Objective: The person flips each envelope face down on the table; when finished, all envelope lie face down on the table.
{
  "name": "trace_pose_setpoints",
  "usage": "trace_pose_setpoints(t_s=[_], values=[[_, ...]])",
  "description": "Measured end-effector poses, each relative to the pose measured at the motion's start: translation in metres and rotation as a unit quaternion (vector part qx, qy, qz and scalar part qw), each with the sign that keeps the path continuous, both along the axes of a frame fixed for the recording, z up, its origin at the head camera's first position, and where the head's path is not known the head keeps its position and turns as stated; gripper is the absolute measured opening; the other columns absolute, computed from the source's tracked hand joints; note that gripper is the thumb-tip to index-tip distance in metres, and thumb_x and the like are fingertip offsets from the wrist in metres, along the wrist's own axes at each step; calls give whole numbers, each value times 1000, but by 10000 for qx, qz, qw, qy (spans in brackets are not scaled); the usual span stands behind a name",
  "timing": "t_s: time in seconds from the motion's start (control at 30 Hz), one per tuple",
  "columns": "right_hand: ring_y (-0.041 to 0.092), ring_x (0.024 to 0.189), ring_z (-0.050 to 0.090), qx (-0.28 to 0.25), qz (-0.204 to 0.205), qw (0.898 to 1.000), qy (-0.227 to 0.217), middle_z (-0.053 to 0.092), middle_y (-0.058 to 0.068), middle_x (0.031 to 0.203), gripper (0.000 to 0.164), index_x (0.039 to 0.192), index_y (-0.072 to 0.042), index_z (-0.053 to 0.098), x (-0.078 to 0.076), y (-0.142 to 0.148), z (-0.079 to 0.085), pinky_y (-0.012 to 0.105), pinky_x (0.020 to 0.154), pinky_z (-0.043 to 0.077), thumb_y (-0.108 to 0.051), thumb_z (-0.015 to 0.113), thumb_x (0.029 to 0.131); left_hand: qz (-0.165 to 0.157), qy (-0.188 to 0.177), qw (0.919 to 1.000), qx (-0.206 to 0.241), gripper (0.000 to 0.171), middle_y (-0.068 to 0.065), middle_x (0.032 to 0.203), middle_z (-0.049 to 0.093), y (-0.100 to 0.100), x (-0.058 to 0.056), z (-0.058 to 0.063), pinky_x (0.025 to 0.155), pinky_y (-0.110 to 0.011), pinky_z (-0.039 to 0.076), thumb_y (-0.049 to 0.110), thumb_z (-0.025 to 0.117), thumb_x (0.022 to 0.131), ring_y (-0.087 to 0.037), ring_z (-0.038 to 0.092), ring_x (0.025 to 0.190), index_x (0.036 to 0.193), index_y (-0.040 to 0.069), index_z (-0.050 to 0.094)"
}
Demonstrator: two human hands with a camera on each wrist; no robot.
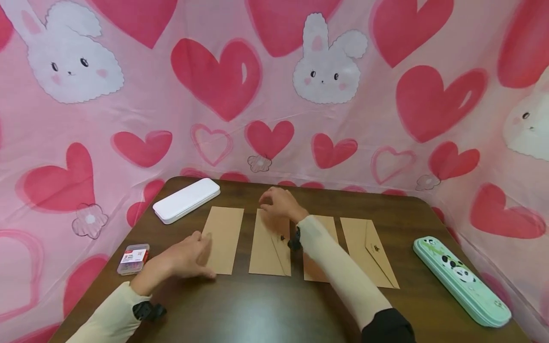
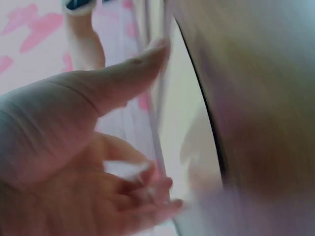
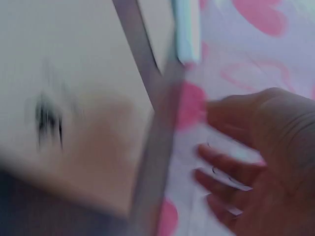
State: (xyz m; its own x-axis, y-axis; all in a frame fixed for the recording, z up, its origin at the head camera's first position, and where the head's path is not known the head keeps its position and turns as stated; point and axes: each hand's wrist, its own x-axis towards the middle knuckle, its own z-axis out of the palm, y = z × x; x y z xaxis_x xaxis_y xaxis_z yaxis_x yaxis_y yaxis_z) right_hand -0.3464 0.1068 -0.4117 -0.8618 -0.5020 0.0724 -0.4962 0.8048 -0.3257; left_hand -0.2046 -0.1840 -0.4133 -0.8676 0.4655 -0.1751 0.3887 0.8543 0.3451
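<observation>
Several brown kraft envelopes lie in a row on the dark wooden table. Over the left edge of the leftmost envelope [image 1: 225, 238] is my left hand [image 1: 184, 255], its thumb and fingers spread apart. In the left wrist view, nothing shows between that thumb and the fingers. My right hand [image 1: 280, 202] hovers at the far end of the second envelope [image 1: 268, 250], fingers loosely bent and holding nothing in the right wrist view. The third envelope [image 1: 319, 267] is partly hidden by the right forearm. To its right lies the fourth envelope [image 1: 364, 243], flap side up.
A white case [image 1: 186, 200] lies at the back left. Near the left edge sits a small clear plastic box [image 1: 133, 259] with a red and white label. A green panda pencil case [image 1: 461, 281] lies at the right. Behind the table [image 1: 240, 309] hangs a pink heart-patterned cloth [image 1: 274, 109].
</observation>
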Motion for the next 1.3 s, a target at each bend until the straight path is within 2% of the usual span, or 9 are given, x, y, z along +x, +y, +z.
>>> trace_pose_setpoints(t_s=[0.13,0.27,0.4,0.53,0.73,0.83,0.93,1.1,1.3], values=[[28,122,63,415,-446,9970,-469,71,7,127,31,123,-12,74,3,44,4,49,106,49,-29,72,97,-518,711,9947,536,92,-15,130,56,51,1,-2,93,-47,52,50,85,81,-30,56,114,152,4,49],[31,125,62,687,-473,9943,-665,70,10,130,38,130,-9,70,3,66,-14,49,106,50,-30,70,99,-936,518,9933,447,87,-25,150,49,102,-2,-9,110,-56,45,49,85,81,-42,45,143,149,6,53],[33,126,59,596,-477,9961,-446,69,12,129,31,130,-8,70,1,65,-27,50,106,50,-19,65,101,-1120,341,9931,-34,81,-17,126,57,127,-7,-16,92,-46,54,48,86,80,-38,55,123,141,2,58],[33,121,59,575,-557,9965,-243,69,12,124,27,122,-8,72,0,57,-29,49,103,52,-4,61,98,-1120,419,9928,-28,60,-8,96,51,133,-8,-20,71,-36,47,41,87,81,-23,49,90,117,-1,65],[29,112,63,419,-374,9977,-387,69,12,117,23,114,-6,69,-5,61,-22,44,100,53,4,60,96,-1233,593,9905,124,49,-5,90,47,133,-7,-21,67,-33,44,39,87,82,-19,45,82,102,0,64],[26,104,66,-45,-35,9993,-364,72,12,111,22,110,-5,70,-7,71,-21,41,93,55,8,64,93,-1246,544,9907,104,59,-7,95,51,133,-8,-22,71,-34,47,42,87,81,-20,48,85,113,-3,65],[25,99,68,-408,441,9982,-66,74,12,108,21,109,-3,74,-8,79,-21,36,87,57,7,70,91,-1215,349,9920,61,81,-16,115,57,131,-9,-22,84,-39,53,44,87,80,-26,55,100,135,-7,57],[27,101,71,-920,725,9929,198,76,11,110,18,110,-4,78,-5,85,-11,40,87,59,-1,72,93,-1061,-66,9932,479,105,-29,156,41,124,-10,-19,107,-48,49,36,89,79,-38,53,132,158,-5,32],[26,114,71,-1760,614,9812,-505,73,14,127,23,121,-9,75,-6,81,3,43,99,56,-10,66,100,-1232,-308,9821,1388,117,-20,138,61,116,-9,-20,88,-33,55,34,87,83,-21,65,109,165,4,9]])
